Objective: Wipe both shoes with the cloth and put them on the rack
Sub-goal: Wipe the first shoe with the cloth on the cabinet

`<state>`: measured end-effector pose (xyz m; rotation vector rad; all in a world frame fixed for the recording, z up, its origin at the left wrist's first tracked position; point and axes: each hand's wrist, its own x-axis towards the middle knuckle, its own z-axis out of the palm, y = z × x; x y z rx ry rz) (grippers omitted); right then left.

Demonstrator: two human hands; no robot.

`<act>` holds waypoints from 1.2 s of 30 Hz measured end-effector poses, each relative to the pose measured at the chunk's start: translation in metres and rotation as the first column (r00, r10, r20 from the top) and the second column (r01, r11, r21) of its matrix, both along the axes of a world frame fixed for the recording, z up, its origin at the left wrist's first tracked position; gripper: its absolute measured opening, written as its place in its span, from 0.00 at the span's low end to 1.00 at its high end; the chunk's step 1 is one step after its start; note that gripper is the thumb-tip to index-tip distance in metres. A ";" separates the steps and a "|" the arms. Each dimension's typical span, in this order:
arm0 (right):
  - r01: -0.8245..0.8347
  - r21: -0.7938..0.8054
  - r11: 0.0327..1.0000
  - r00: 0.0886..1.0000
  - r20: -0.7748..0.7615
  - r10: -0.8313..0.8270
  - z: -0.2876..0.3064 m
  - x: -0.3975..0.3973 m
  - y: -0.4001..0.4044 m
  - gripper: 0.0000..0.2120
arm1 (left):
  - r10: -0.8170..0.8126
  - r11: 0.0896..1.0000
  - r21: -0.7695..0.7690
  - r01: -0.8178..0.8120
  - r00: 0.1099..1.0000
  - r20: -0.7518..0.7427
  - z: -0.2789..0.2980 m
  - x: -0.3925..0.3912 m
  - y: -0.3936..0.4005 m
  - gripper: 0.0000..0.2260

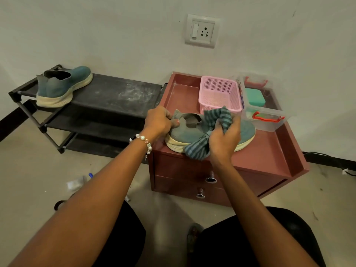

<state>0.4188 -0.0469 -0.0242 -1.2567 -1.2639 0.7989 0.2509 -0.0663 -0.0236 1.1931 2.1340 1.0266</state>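
Two teal shoes: one (63, 86) stands far left on the top shelf of the rack (115, 93), the other (192, 130) lies on the red tabletop (269, 151) under my hands. My left grip (159, 120) clasps its heel; my right grip (224, 139) bunches the one striped cloth (217, 117) against its upper. One pink basket (219, 93), one clear box (269, 116) behind; no writing I can read

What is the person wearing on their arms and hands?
Both arms are bare, with no sleeves or gloves. The left hand has a beaded bracelet at the wrist, with white, clear and dark beads. The right hand wears nothing.
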 end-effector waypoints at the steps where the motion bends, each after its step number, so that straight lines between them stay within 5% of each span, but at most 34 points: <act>1: -0.022 0.010 1.000 1.000 -0.003 0.022 -0.001 -0.001 0.000 0.08 | 0.002 1.000 0.001 -0.002 1.000 0.017 0.000 0.000 0.000 0.12; 4: -0.372 0.016 0.928 0.902 0.243 0.357 -0.014 -0.015 -0.017 0.12 | 0.021 1.000 0.006 -0.021 0.999 0.041 -0.002 -0.001 0.001 0.13; 7: -0.575 0.065 0.815 0.679 0.593 0.432 -0.034 -0.028 -0.037 0.22 | 0.054 0.998 0.026 -0.054 0.998 0.028 -0.005 -0.001 0.001 0.14; 13: -0.693 -0.196 0.693 0.346 0.753 0.559 -0.017 -0.001 -0.005 0.17 | 0.057 0.998 0.017 -0.056 0.998 -0.012 -0.001 0.002 0.000 0.12; 19: -0.432 -0.073 0.899 0.484 0.822 0.300 -0.018 -0.025 -0.021 0.17 | 0.024 1.000 0.000 -0.024 0.995 -0.100 0.004 0.008 -0.002 0.09; 22: -0.533 0.007 0.846 0.621 0.683 0.386 -0.026 -0.034 -0.041 0.15 | 0.053 0.999 0.003 -0.053 0.996 -0.069 0.003 0.007 -0.002 0.11; 26: -0.612 -0.064 0.788 0.486 0.756 0.438 -0.024 -0.019 -0.025 0.17 | 0.056 0.998 -0.004 -0.056 0.998 -0.038 0.004 0.005 -0.003 0.11; 29: -0.432 0.007 0.902 0.562 0.785 0.263 -0.026 -0.021 -0.023 0.15 | 0.038 0.999 -0.002 -0.038 0.999 -0.037 0.004 0.008 -0.003 0.09; 32: -0.448 0.055 0.892 0.627 0.731 0.270 -0.031 -0.040 -0.039 0.16 | 0.054 0.998 -0.012 -0.055 0.997 -0.056 0.003 0.011 -0.003 0.13; 36: -0.605 0.025 0.796 0.507 0.782 0.362 -0.025 -0.029 -0.037 0.19 | 0.102 0.995 -0.018 -0.102 0.994 -0.039 0.002 0.010 -0.003 0.14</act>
